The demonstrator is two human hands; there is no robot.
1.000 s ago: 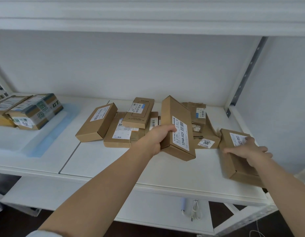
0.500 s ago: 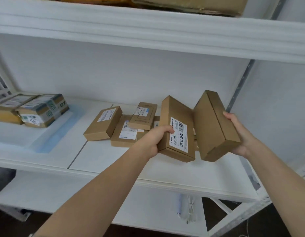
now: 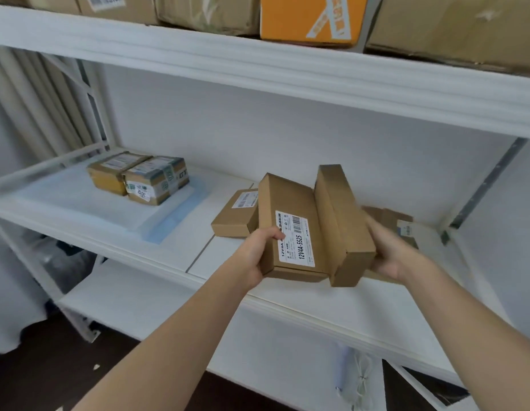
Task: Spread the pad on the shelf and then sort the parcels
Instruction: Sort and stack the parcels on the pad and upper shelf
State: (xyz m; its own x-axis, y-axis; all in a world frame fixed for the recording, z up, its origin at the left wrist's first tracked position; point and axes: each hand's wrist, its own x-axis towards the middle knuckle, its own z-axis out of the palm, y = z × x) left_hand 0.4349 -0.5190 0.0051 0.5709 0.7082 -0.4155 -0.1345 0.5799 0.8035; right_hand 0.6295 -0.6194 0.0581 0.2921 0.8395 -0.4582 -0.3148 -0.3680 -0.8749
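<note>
Cardboard labelled parcel (image 3: 290, 232) gripped by left hand (image 3: 255, 253) | plain parcel (image 3: 344, 226) gripped by right hand (image 3: 388, 250)

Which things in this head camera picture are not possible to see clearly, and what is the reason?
1. Loose brown cardboard parcels on the shelf, head view: mostly hidden behind the two held boxes and the right hand.
2. Small print on the white label beside the left hand: too small, only 12V4A-5525 reads.
3. Orange carton above: cut off by the top edge.

Head-worn view, close above shelf (image 3: 157, 256)
</note>
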